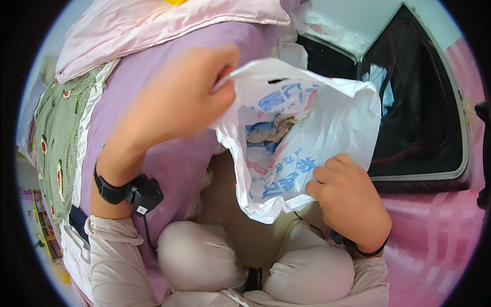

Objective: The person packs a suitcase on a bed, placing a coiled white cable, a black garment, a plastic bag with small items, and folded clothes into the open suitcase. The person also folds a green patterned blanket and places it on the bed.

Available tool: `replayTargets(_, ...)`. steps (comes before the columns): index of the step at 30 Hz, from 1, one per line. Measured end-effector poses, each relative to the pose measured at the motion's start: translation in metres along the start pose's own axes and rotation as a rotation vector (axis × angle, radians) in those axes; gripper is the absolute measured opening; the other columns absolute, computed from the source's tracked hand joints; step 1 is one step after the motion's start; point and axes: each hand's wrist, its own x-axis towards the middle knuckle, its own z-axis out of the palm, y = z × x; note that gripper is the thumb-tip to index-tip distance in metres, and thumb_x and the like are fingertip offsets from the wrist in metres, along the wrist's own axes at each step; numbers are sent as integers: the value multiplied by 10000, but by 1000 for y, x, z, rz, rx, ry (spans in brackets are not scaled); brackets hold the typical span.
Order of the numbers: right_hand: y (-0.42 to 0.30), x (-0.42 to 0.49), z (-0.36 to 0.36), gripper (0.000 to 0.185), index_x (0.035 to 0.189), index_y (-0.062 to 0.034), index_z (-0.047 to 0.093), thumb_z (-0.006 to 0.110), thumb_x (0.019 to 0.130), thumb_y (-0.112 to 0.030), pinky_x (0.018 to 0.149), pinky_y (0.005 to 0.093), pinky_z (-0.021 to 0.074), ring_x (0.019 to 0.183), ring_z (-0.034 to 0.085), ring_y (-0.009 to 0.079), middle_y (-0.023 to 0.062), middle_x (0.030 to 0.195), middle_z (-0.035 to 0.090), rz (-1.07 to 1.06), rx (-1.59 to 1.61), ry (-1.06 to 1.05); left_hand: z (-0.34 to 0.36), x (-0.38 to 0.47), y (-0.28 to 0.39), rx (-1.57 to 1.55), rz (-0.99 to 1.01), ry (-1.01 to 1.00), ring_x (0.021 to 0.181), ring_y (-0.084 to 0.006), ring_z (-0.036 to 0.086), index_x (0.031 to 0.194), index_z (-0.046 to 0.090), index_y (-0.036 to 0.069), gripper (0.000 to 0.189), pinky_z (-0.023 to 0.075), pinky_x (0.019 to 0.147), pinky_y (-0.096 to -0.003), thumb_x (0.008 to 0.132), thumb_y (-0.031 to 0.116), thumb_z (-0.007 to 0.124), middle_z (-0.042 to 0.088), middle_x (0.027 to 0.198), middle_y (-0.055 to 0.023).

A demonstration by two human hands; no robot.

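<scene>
A white plastic bag (pixel 337 115) with blue and red print hangs between my hands, its mouth spread wide towards me. My left hand (pixel 184 96), slightly blurred, pinches the bag's upper left rim. Lower right, my right hand (pixel 345 192) grips the near rim, with its fingers curled over the edge. Inside, beige crumpled cloth (pixel 272 130) lies at the bottom beside something blue; what these items are exactly, I cannot tell. Each wrist wears a black strap with a small device.
A bed with a purple sheet (pixel 172 165) runs along the left, bearing a pink quilt (pixel 172 23) and a green patterned cloth (pixel 57 146). An open black suitcase (pixel 418 107) stands at right, beside pink fabric (pixel 429 238). Clear plastic wrapping (pixel 333 30) lies behind.
</scene>
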Motion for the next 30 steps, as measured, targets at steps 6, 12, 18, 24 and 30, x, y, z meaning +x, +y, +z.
replayTargets(6,-6,2,-6,32,692,-81,628,630,723,-88,734,318,425,766,569,191,44,712,569,-29,-3,-49,-2,3,-2,31,-8,48,655,-156,311,882,412,-3,148,340,585,-313,860,39,553,300,726,-78)
replayTargets(12,-11,4,-9,21,701,-86,629,646,711,-96,712,317,426,782,570,190,40,729,573,-23,-21,-84,0,0,-2,45,0,22,653,-144,301,879,413,6,146,328,572,-306,864,41,554,301,723,-67)
replayTargets(18,5,7,1,158,931,-19,637,637,790,-89,806,397,471,906,593,308,128,968,598,-55,368,-65,9,-1,9,-197,35,-134,626,-103,305,845,402,33,162,304,530,-290,862,27,563,321,694,-27)
replayTargets(24,37,70,62,245,1098,19,595,537,888,-92,869,450,493,1099,577,402,236,1215,562,73,299,-47,29,-3,24,-423,169,-247,585,-105,328,837,414,38,136,306,504,-295,866,3,542,397,669,-6)
replayTargets(30,56,94,147,246,1128,-76,624,588,909,-181,945,419,438,1064,580,322,152,1120,635,281,683,612,17,-3,22,-494,-96,-300,575,-102,371,852,421,34,139,341,511,-298,834,15,557,454,674,-20)
